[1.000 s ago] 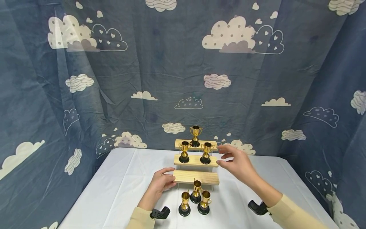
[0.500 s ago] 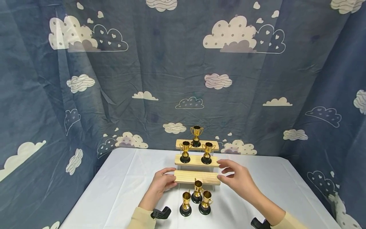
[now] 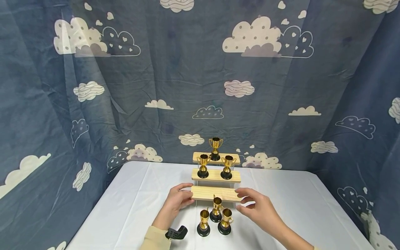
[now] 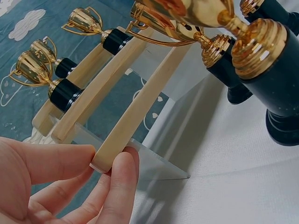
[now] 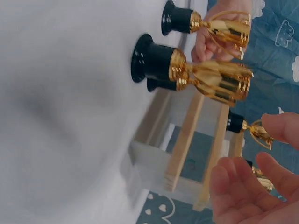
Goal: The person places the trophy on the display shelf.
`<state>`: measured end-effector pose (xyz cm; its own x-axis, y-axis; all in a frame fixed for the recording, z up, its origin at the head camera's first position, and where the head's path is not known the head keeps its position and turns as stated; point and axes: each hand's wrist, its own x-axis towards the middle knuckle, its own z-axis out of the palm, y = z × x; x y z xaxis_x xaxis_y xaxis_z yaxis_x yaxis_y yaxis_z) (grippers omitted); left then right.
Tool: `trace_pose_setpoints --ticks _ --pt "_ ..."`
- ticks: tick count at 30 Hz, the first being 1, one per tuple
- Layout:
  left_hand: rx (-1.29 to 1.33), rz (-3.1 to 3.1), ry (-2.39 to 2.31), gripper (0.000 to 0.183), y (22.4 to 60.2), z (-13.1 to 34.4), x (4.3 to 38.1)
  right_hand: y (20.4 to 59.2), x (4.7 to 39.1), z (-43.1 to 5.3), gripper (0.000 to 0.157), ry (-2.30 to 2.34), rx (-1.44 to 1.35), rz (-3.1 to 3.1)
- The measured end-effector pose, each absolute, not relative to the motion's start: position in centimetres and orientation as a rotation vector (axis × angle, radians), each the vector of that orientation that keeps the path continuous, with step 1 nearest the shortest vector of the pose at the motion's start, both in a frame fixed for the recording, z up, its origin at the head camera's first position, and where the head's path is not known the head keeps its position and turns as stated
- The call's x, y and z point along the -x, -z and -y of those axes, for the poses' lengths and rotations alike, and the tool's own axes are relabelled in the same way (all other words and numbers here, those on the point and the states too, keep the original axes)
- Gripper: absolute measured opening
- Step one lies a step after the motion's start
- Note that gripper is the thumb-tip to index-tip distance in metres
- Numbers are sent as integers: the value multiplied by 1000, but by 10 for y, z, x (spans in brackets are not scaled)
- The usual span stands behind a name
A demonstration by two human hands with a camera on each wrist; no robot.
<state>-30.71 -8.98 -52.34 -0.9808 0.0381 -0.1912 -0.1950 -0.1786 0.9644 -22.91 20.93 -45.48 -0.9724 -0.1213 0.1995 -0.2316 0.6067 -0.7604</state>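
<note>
A three-step display stand has pale wooden boards on clear supports. My left hand [image 3: 175,202] pinches the left end of the lowest board [image 3: 212,192] between thumb and fingers; the left wrist view shows the grip on the board's tip [image 4: 117,140]. By that board's right end is my right hand [image 3: 258,207], fingers loosely bent and holding nothing; in the right wrist view they appear apart from the board [image 5: 183,144]. Three gold trophy cups on black bases, a left one [image 3: 203,224], a middle one [image 3: 216,210] and a right one [image 3: 225,222], stand upright before the stand.
Two trophies, a left one [image 3: 203,166] and a right one [image 3: 227,167], stand on the middle board [image 3: 215,175]. A single trophy [image 3: 215,148] tops the upper board [image 3: 200,157]. A white-covered table [image 3: 137,194] lies below; a cloud-patterned curtain [image 3: 175,83] hangs behind.
My right hand has come down and nearer, from beside the middle board to the right end of the lowest board. The left hand keeps its hold; the trophies stand as before.
</note>
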Motion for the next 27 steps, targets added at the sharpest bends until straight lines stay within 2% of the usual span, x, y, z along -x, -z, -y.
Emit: trace_pose_setpoints --ticks 19,27 --pt "177 -1893 -2305 50 523 90 308 477 209 -202 40 -1417 -589 2690" --pt "139 -1881 -2322 51 523 90 306 482 208 -193 42 -1439 -560 2714"
